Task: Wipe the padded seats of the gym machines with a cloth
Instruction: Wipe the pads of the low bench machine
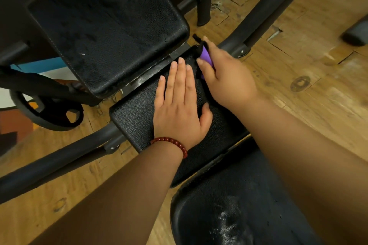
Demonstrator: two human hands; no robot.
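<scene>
At the far left, low by the floor, a black weight plate [49, 113] is sitting on its machine, partly hidden behind dark bars. Next to it, the upper seat pad [111, 32] is tilting up and away, its black grained cover showing pale smears and light stitching along the edge. Just below it, across a narrow gap, the middle seat pad [135, 113] is lying between two dark frame tubes [49, 167].

The left hand [179, 105] is resting flat on this middle pad, palm down, with its fingers straight and close together and its thumb spread off to the side. A bracelet [171, 143] of red beads is circling its wrist. Right beside it, the right hand [225, 77] is curling its fingers and thumb round a bunched purple cloth [206, 55]. A black part of the cloth is sticking out past the fingers. This hand is holding the cloth at the far right corner of the same pad, close to the left fingertips.

Toward the bottom right, a third black pad [229, 215] is showing whitish streaks. Cracked wooden flooring [318, 85] is spreading out to the right.
</scene>
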